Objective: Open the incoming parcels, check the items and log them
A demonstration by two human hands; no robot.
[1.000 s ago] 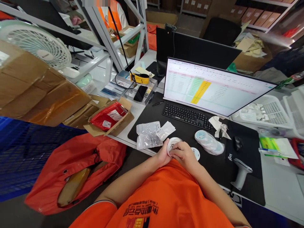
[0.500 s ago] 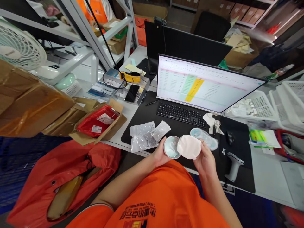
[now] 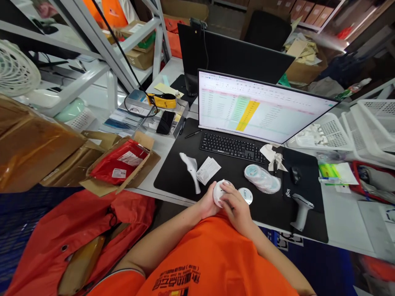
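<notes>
Left hand steadies a round white tin from the side, its fingers clamped against the rim, while the right hand curls over the top with fingers pressed on the lid. The tin is held just above the near edge of a black desk mat. Just beside it, a round white disc with dark lettering lies flat on the mat. Further right sits a stack of pale blue round tins in clear film, which looks unopened, though that is hard to tell. A twisted white plastic wrapper and a printed white slip lie loose toward the mat's left side, and a grey handheld barcode scanner rests near its right edge.
</notes>
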